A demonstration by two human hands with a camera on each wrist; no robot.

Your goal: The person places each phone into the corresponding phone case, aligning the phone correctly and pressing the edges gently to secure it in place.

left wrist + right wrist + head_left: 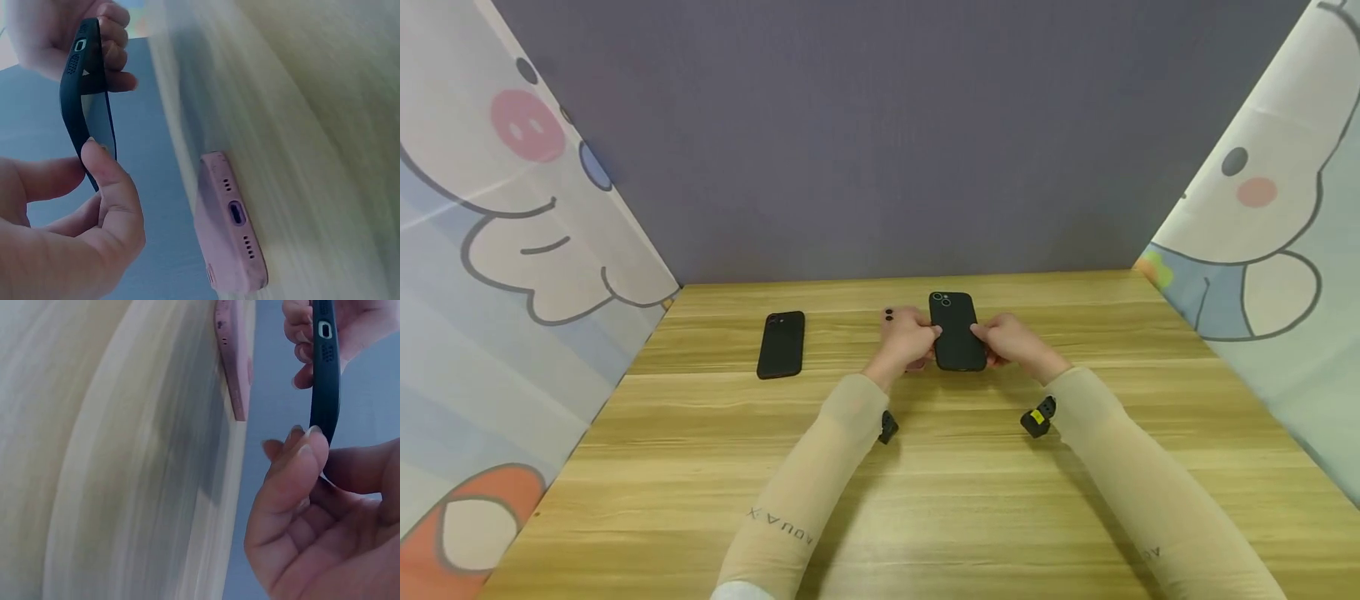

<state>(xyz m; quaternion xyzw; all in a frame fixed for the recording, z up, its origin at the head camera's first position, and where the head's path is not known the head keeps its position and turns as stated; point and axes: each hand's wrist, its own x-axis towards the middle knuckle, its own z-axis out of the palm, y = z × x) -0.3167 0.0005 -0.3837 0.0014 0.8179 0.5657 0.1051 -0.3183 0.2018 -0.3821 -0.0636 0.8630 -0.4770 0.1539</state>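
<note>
Both hands hold a black phone case [957, 331] just above the far middle of the wooden table [925, 500]. My left hand [912, 338] pinches its left edge and my right hand [1009, 339] its right edge. In the left wrist view the case [83, 100] looks thin and slightly bowed, with my thumb [111, 187] on its near edge. The right wrist view shows my fingertips [306, 447] on the case rim [325, 375]. A pink phone [234, 225] lies flat on the table below the case, mostly hidden behind my left hand in the head view [891, 316].
A second black phone [781, 344] lies face down to the left of the hands. Cartoon-printed panels [512, 275] wall in the left and right sides, and a grey wall [880, 142] closes the back. A small black clip [1037, 417] sits at each wrist.
</note>
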